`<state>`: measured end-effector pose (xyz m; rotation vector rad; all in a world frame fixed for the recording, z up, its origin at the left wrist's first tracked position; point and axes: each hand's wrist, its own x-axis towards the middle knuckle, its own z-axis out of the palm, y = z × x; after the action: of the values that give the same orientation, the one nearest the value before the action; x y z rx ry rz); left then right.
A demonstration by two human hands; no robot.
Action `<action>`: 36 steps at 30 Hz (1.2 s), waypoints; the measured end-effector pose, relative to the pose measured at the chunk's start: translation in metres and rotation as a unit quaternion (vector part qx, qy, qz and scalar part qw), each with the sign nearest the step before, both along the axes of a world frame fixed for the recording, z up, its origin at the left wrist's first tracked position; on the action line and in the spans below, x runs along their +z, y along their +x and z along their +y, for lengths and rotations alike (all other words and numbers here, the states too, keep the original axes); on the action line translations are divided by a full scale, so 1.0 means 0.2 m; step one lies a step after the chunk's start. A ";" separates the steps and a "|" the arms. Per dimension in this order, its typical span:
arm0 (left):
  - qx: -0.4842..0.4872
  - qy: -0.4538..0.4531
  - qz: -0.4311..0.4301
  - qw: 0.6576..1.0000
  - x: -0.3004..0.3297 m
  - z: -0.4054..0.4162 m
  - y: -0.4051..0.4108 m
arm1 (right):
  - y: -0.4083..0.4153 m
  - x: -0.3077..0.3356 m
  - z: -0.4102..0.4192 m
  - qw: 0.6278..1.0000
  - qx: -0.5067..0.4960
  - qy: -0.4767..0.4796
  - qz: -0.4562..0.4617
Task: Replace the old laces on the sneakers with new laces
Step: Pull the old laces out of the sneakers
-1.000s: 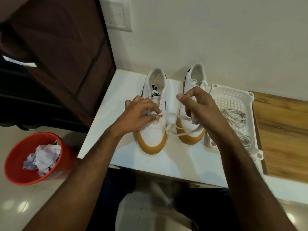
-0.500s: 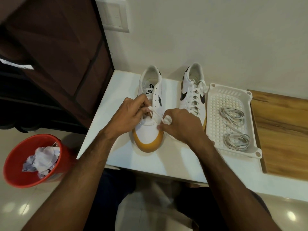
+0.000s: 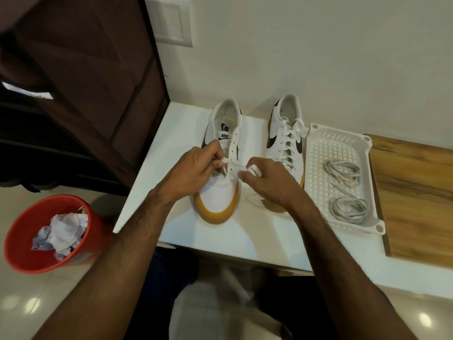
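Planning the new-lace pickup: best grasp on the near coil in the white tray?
Pinch the near lace coil across its bundled strands on the near-left arc, coming straight down from above. It lies flat and loose on the perforated tray, apart from the far coil; the raised rim probably blocks side approaches.

1. Red bin [image 3: 23, 251] on the tiled floor, lower left, holding crumpled paper [image 3: 62, 231].
2. Dark brown cabinet [image 3: 81, 77], upper left.
3. Wall switch plate [image 3: 172, 19] above the table.
4. Wooden board [image 3: 416, 192], far right.
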<state>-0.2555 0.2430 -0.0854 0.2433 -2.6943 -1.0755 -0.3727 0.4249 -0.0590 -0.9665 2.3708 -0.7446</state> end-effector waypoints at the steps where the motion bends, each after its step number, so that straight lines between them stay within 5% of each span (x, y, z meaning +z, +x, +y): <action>1: -0.001 0.013 0.000 1.000 0.00 0.00 0.00 | -0.01 0.00 0.00 1.000 -0.002 -0.009 -0.011; 10: 0.078 0.240 0.037 0.967 0.04 0.02 0.02 | 0.05 -0.06 -0.06 0.998 0.048 -0.028 -0.008; 21: 0.076 0.176 0.080 0.978 0.04 0.01 0.01 | 0.06 -0.07 -0.13 0.992 0.022 -0.090 0.086; 32: -0.021 0.102 -0.143 0.984 0.08 0.01 0.02 | 0.00 -0.09 -0.21 0.995 0.042 -0.095 0.003; 36: -0.012 0.171 -0.143 0.975 0.07 -0.01 0.03 | -0.02 -0.06 -0.25 0.990 0.022 -0.140 -0.012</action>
<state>-0.2501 0.2410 -0.0720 0.4570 -2.7404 -1.6258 -0.3762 0.3748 -0.0716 -1.1110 2.2561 -1.0871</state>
